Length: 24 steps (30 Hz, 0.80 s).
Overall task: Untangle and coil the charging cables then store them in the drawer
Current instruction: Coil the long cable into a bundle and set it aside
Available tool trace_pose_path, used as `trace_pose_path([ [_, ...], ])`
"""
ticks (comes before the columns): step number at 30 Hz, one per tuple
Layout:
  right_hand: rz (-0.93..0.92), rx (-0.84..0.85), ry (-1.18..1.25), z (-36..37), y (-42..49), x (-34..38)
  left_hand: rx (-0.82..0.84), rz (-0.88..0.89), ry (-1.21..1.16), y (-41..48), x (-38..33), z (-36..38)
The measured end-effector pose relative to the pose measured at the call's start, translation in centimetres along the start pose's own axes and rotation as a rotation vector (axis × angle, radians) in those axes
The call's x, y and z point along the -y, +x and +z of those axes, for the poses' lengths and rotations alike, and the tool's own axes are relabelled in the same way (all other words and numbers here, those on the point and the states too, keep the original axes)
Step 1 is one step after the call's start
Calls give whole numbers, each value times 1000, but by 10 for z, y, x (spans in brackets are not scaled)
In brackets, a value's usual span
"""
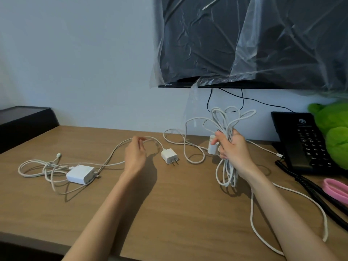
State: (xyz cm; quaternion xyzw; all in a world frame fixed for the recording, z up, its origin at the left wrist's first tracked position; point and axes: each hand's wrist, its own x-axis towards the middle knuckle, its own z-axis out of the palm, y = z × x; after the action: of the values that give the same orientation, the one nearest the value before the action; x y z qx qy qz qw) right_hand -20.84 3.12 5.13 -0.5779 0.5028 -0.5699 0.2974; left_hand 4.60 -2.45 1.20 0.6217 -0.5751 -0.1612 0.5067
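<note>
The right hand (235, 147) clenched the cable bundle (224, 119); the left hand (134, 153) — whether its grip pinched the charger lead (159, 143) could not be told — needed to feed slack gently, keeping loops even.

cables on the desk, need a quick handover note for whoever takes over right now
The right hand grips a half-coiled cable bundle and a white adapter above the desk, with the tail trailing toward the near edge. The left hand has fingers at the cable of the small charger; grip unclear. The large charger sits left amid tangled cables.
Done: one cable partly coiled.
Left: finish it, untangle and coil the rest, store all; no drawer in view.
</note>
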Motion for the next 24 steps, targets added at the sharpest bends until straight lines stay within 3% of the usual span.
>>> trace_pose_path([
  [4,6,12,3,0,-1,3,98,-75,25,1,18,9],
  [12,-10,48,-18,0,-1,3,224,81,274,3,31,15],
  [17,-27,82,3,-3,-1,5,241,229,80,-4,-19,13],
  [21,-50,123,24,-2,-3,9,458,308,-154,-12,-68,16],
  [24,-37,100,94,-5,0,8,421,345,-203,-12,-79,23],
])
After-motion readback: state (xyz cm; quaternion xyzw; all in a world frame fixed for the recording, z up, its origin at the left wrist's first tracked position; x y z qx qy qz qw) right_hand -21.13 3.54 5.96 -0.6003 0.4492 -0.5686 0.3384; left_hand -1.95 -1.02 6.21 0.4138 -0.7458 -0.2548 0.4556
